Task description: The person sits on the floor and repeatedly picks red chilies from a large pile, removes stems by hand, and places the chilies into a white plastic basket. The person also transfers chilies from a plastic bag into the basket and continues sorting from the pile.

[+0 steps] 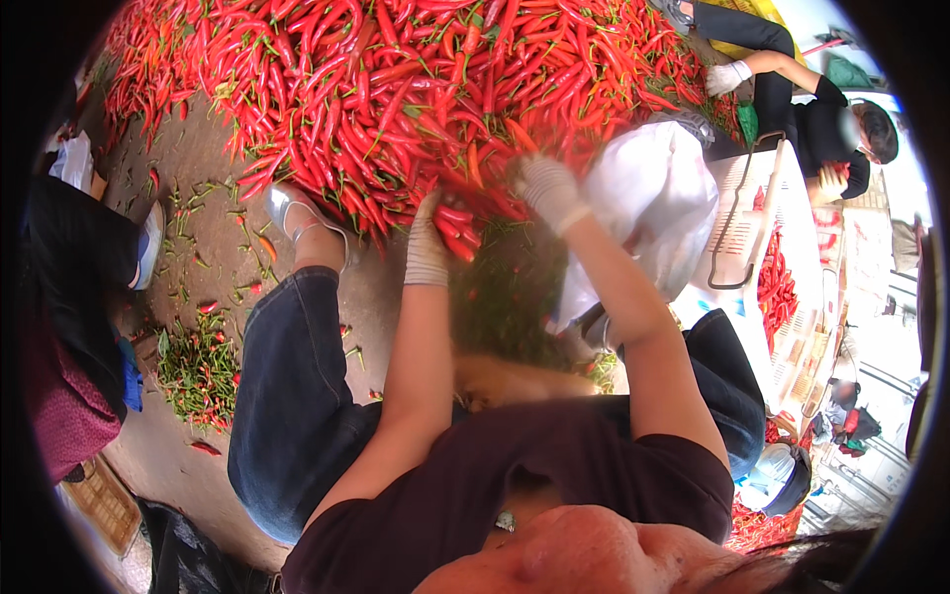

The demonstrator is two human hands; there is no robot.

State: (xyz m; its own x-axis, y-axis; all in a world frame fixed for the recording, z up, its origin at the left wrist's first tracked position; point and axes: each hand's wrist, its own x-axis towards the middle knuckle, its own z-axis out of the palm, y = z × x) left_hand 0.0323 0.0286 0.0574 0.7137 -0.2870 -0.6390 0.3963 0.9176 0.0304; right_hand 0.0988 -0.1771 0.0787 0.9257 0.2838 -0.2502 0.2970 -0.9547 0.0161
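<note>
A large heap of red chili peppers [386,96] with green stems covers the ground before me. My left hand [427,241], in a whitish knit glove, is closed around a small bunch of red chili peppers [456,229] at the heap's near edge. My right hand [548,189], gloved alike, is at the heap's edge further right; it is blurred, and whether its fingers hold anything cannot be told. A white plastic bag [646,200] stands just right of my right forearm. Green stems [512,289] lie in a blurred pile below and between my hands.
A pile of green stems [197,371] with red bits lies on the ground at left, near a person's dark-trousered leg [82,237]. White plastic crates [731,215] stand at right, one with chili peppers [775,286]. Another gloved person [824,141] sits at upper right.
</note>
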